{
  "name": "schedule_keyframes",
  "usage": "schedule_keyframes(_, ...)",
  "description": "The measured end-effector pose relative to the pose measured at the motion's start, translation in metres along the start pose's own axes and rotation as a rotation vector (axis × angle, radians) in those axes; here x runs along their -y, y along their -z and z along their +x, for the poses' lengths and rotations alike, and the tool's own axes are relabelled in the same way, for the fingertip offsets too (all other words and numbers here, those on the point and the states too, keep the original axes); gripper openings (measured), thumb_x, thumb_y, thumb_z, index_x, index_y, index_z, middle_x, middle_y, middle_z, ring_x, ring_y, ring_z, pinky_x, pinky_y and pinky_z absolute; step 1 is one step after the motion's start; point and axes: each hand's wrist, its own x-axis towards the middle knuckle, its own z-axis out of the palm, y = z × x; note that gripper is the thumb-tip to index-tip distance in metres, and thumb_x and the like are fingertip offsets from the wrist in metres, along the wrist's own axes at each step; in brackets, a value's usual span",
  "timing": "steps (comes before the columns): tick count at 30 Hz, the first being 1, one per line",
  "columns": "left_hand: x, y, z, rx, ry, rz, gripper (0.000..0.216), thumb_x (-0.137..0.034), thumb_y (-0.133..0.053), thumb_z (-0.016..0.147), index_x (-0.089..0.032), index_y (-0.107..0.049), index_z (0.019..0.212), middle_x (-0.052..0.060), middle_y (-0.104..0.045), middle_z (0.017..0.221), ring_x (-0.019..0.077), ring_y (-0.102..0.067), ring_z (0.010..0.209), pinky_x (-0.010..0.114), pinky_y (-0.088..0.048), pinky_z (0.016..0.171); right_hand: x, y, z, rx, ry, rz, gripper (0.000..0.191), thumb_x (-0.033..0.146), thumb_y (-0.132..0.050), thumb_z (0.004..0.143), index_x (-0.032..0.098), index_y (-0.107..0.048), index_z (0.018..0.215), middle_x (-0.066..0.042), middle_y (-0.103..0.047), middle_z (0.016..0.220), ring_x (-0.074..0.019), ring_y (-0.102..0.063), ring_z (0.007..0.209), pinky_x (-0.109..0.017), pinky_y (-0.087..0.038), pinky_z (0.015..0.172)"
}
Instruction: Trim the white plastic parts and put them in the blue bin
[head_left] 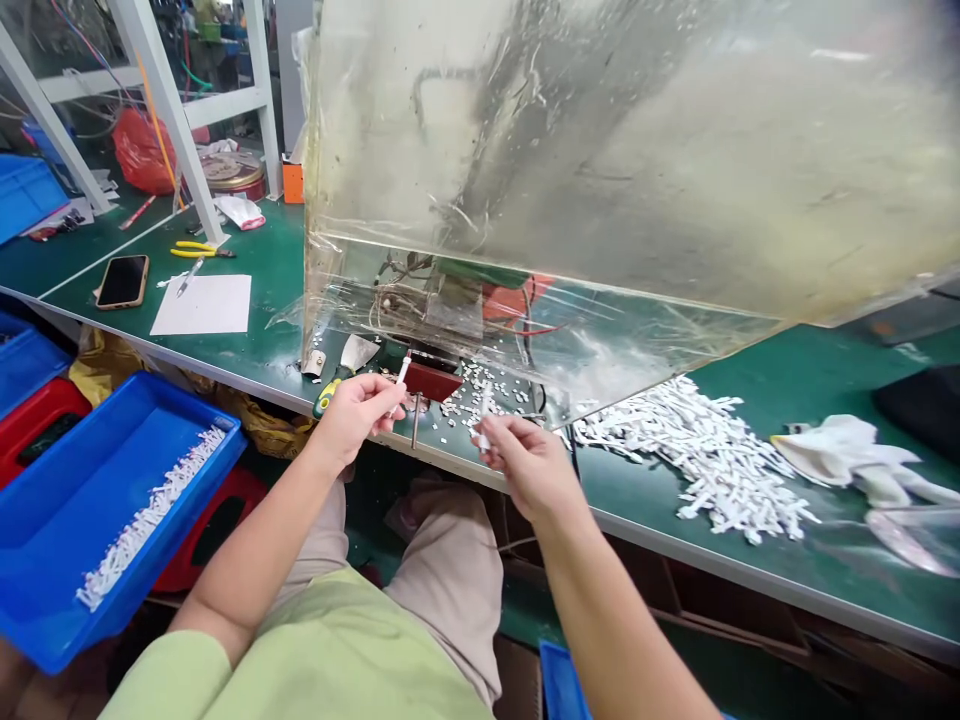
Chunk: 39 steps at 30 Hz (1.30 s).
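My left hand point(369, 408) pinches a small white plastic piece point(405, 368), held upright beside a dark red block point(436, 384) at the bench edge. A second white piece point(486, 402) is gripped between the thumb and fingers of my right hand point(525, 452), a short way to the right. Small white scraps point(469, 395) lie scattered on the bench behind both hands. To the right spreads a large pile of similar white pieces point(697, 450). More of them line one side of a blue tray point(67, 520) at my left.
A cloudy clear plastic shield point(637, 150) hangs over the work spot. A scraper point(352, 362) lies left of the block. Farther left are white paper point(206, 305), a phone point(124, 282) and yellow-handled pliers point(199, 248). White gloves point(840, 450) lie at the right.
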Motion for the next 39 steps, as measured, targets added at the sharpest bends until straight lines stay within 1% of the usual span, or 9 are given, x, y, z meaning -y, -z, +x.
schedule_keyframes(4,-0.002,0.010,-0.006,-0.037,0.002,-0.044,0.034,-0.043,-0.073,0.062,-0.013,-0.057,0.064,-0.001,-0.057,0.053,0.0036,-0.044,0.040,0.016,-0.026,0.037,0.002,-0.041,0.020,0.036,-0.144,0.179,0.041,0.050,-0.082,0.051,0.015,-0.063,0.062,0.001,-0.056,0.056,-0.0041,-0.046,0.043,-0.014,-0.034,0.038)
schedule_keyframes(8,-0.001,0.017,-0.011,-0.073,-0.003,-0.064,0.035,-0.043,-0.074,0.062,-0.013,-0.057,0.065,-0.001,-0.057,0.053,0.0037,-0.045,0.040,0.017,-0.025,0.037,0.002,-0.058,0.039,0.024,-0.250,0.284,0.038,0.042,-0.085,0.049,0.014,-0.065,0.065,0.002,-0.056,0.055,-0.0015,-0.044,0.041,-0.009,-0.030,0.033)
schedule_keyframes(17,0.006,0.021,-0.012,-0.095,-0.008,-0.100,0.034,-0.043,-0.073,0.063,-0.013,-0.057,0.065,-0.001,-0.057,0.053,0.0038,-0.045,0.040,0.016,-0.025,0.037,0.006,-0.068,0.048,-0.033,-0.375,0.399,0.016,0.023,-0.073,0.072,0.012,-0.063,0.066,0.003,-0.053,0.052,-0.0001,-0.043,0.038,-0.006,-0.029,0.030)
schedule_keyframes(24,0.007,0.019,-0.012,-0.086,-0.005,-0.089,0.031,-0.041,-0.073,0.064,-0.014,-0.057,0.065,-0.001,-0.057,0.053,0.0039,-0.045,0.041,0.016,-0.027,0.037,0.010,-0.070,0.049,-0.031,-0.397,0.416,0.018,0.022,-0.070,0.075,0.013,-0.059,0.064,0.004,-0.050,0.051,-0.0001,-0.041,0.037,-0.006,-0.027,0.029)
schedule_keyframes(29,0.007,0.017,-0.013,-0.090,-0.004,-0.096,0.030,-0.040,-0.073,0.064,-0.014,-0.057,0.066,-0.001,-0.056,0.053,0.0042,-0.045,0.041,0.016,-0.027,0.038,0.011,-0.070,0.047,-0.001,-0.351,0.336,0.021,0.030,-0.071,0.075,0.014,-0.060,0.067,0.003,-0.053,0.054,-0.0008,-0.042,0.040,-0.008,-0.027,0.031)
schedule_keyframes(32,0.004,0.022,-0.014,-0.119,-0.024,-0.129,0.027,-0.035,-0.073,0.066,-0.015,-0.059,0.077,-0.002,-0.057,0.054,0.0049,-0.047,0.043,0.016,-0.030,0.039,0.017,-0.055,0.040,0.066,-0.295,0.105,0.028,0.042,-0.072,0.072,0.016,-0.063,0.075,-0.001,-0.062,0.066,-0.0047,-0.050,0.047,-0.013,-0.033,0.036)
schedule_keyframes(35,0.000,0.034,-0.011,-0.163,-0.086,-0.186,0.025,-0.027,-0.072,0.066,-0.018,-0.059,0.086,-0.001,-0.062,0.062,0.0081,-0.055,0.051,0.017,-0.039,0.045,0.025,-0.013,0.035,0.087,-0.119,-0.327,0.029,0.046,-0.070,0.071,0.019,-0.067,0.081,-0.003,-0.067,0.075,-0.0112,-0.059,0.058,-0.020,-0.042,0.050)
schedule_keyframes(37,-0.002,0.043,-0.007,-0.173,-0.128,-0.226,0.022,-0.020,-0.072,0.063,-0.019,-0.059,0.081,0.001,-0.065,0.070,0.0107,-0.060,0.061,0.021,-0.045,0.053,0.030,0.029,0.036,-0.015,-0.005,-0.695,0.021,0.042,-0.069,0.072,0.021,-0.068,0.077,-0.003,-0.067,0.070,-0.0157,-0.060,0.063,-0.025,-0.044,0.059)
schedule_keyframes(39,-0.004,0.048,-0.004,-0.166,-0.148,-0.251,0.022,-0.015,-0.072,0.061,-0.020,-0.059,0.078,0.002,-0.066,0.075,0.0116,-0.061,0.067,0.023,-0.048,0.059,0.032,0.073,0.041,-0.193,0.002,-1.042,0.016,0.038,-0.067,0.073,0.022,-0.069,0.071,-0.004,-0.066,0.066,-0.0202,-0.061,0.068,-0.030,-0.044,0.065)
